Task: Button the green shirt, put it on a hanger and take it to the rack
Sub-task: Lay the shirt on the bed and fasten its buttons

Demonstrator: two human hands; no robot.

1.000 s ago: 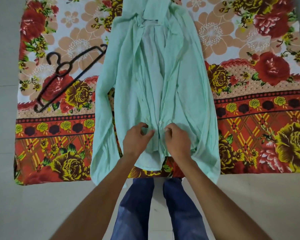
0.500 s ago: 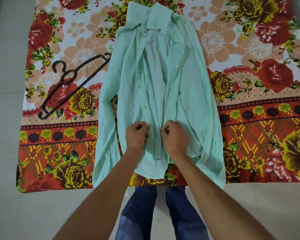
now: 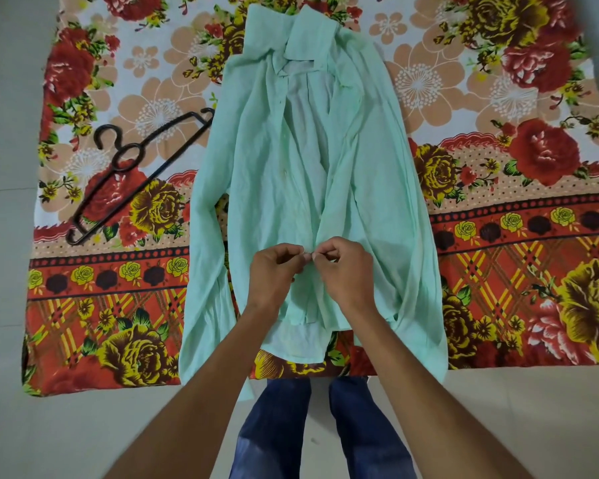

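Grip: both pinched narrow on the placket, my left hand (image 3: 274, 274) and right hand (image 3: 346, 271) fingertip to fingertip.
Shirt: pale green crumpled cotton shirt (image 3: 312, 188) lies open on the floral bedsheet (image 3: 498, 236), collar away from me.
Hanger: black plastic hanger (image 3: 135, 174) beside its left sleeve.
Risk: thin cloth may slip, or I match the wrong hole, judging by the loose fronts.
Hidden: button and hole, under my fingertips; rack out of view.

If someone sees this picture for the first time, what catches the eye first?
The pale green shirt lies open down the middle of a bright floral cloth. The left hand and right hand pinch its front edges together near the hem. A black hanger lies left of the shirt.
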